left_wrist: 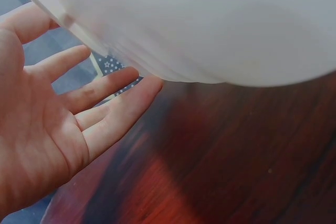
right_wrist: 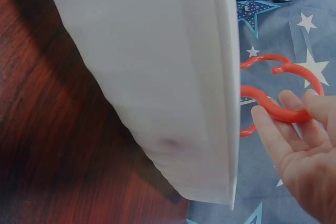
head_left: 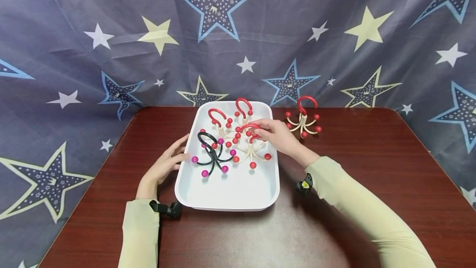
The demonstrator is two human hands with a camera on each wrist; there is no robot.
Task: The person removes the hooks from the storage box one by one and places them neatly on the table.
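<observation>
A white tray (head_left: 227, 193) holds several claw-shaped hanging hooks with ball-tipped prongs. My right hand (head_left: 279, 135) pinches the red curved top of a cream hanging hook (head_left: 251, 149); its prongs are over or in the tray, and contact with the floor cannot be told. The right wrist view shows thumb and fingers around that red curve (right_wrist: 286, 114). Two more red-topped hooks (head_left: 217, 113) are behind it. A black hook (head_left: 213, 154) with magenta balls sits at the left. My left hand (head_left: 165, 168) lies along the tray's left side, fingers extended and close to its wall (left_wrist: 210, 24).
Another cream hanging hook (head_left: 303, 123) with a red top stands on the brown table (head_left: 372, 168), right of the tray near the back edge. A star-patterned cloth (head_left: 245, 20) hangs behind the table.
</observation>
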